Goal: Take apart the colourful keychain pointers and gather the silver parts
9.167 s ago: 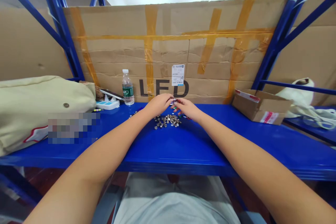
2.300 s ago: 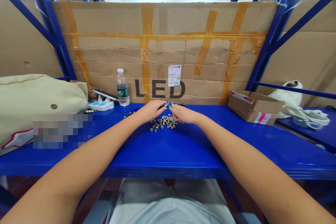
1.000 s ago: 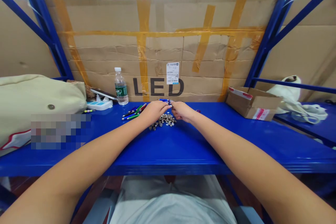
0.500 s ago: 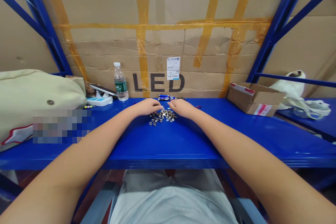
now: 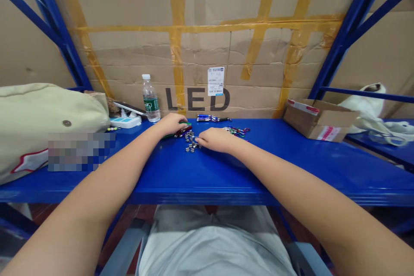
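Note:
My left hand (image 5: 171, 123) is curved over small red and green shiny pieces (image 5: 183, 131) on the blue table. Its fingers are mostly hidden, so whether it holds any of them does not show. Just right of it lie small silver metal pieces (image 5: 190, 148), a loose group. At their right edge is my right hand (image 5: 216, 139), thumb and fingers pinched together low over the table; what is in the pinch is too small to name. Behind my right hand, several coloured metallic clips (image 5: 237, 131) show in part.
Shiny blue tubes with a black clip (image 5: 210, 118) lie at the back, before a tall taped cardboard sheet (image 5: 136, 60). A water bottle (image 5: 151, 101), a white power strip (image 5: 127, 121) and a pale bag (image 5: 48, 116) stand left. An open cardboard box (image 5: 320, 120) stands right.
My left hand has moved left, from the silver pile to the red and green pieces. My right hand came nearer and slightly left. Fewer silver pieces show, and coloured clips are now visible behind my right hand.

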Motion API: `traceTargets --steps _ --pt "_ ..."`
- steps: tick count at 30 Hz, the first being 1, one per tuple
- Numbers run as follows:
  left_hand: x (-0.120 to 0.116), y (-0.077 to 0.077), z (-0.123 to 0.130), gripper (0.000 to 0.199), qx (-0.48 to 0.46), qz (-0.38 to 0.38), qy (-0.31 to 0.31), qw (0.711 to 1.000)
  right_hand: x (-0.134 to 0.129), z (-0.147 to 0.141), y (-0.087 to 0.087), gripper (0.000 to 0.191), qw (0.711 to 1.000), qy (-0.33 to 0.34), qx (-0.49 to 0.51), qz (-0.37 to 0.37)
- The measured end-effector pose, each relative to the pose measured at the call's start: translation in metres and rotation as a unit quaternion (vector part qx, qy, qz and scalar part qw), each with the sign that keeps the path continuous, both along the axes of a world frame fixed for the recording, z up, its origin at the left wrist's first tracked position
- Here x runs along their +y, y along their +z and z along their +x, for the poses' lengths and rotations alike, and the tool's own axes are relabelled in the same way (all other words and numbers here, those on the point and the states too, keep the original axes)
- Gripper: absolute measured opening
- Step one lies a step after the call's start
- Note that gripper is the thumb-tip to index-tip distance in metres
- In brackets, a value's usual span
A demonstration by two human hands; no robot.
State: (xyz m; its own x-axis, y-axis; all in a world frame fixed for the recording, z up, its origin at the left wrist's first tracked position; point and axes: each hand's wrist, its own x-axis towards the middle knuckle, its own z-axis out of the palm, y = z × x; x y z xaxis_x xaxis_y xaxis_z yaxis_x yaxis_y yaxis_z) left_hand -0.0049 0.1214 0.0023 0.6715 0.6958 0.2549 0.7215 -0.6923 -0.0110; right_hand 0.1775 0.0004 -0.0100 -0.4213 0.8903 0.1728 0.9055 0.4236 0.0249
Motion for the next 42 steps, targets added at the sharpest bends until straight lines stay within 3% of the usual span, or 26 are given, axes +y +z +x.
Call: traceTargets --steps 4,10,14,17,21,24,27,32,36,39,42 --pt "0.006 -0.005 0.0 0.033 0.008 0.001 0.019 1.0 -0.008 -0.012 0.003 0.042 0.999 -0.021 -0.03 -0.01" --pt "0.007 -0.01 -0.002 0.031 0.005 0.001 0.029 1.0 -0.006 -0.006 0.001 0.041 0.999 -0.021 -0.024 -0.039" --pt "0.013 -0.007 0.004 0.03 -0.007 0.041 0.05 0.998 -0.004 -0.002 0.01 0.055 0.996 -0.072 0.037 0.025" --pt "0.025 0.001 0.028 0.03 0.033 0.06 0.05 0.996 -0.003 0.01 0.025 0.055 0.983 -0.113 0.125 0.08" --pt "0.043 0.005 0.078 0.028 0.11 0.039 0.001 0.993 0.0 0.039 0.039 0.051 0.954 -0.146 0.224 0.134" --pt "0.05 -0.001 0.109 0.029 0.132 0.029 -0.004 0.991 0.005 0.058 0.041 0.047 0.94 -0.169 0.257 0.15" --pt "0.049 -0.003 0.122 0.021 0.143 0.02 0.006 0.989 0.013 0.071 0.036 0.042 0.937 -0.191 0.251 0.148" --pt "0.026 0.016 0.108 0.025 0.118 0.026 -0.029 0.992 0.028 0.08 0.021 0.026 0.94 -0.167 0.261 0.142" --pt "-0.011 0.034 0.08 0.029 -0.027 0.009 -0.092 0.995 0.037 0.076 0.009 0.039 0.95 -0.078 0.29 0.087" --pt "-0.036 0.034 0.061 0.028 -0.093 -0.03 -0.107 0.989 0.037 0.067 0.005 0.026 0.954 -0.035 0.292 0.057" --pt "-0.047 0.025 0.05 0.028 -0.134 -0.059 -0.118 0.982 0.032 0.06 0.005 0.02 0.952 0.012 0.302 0.037"
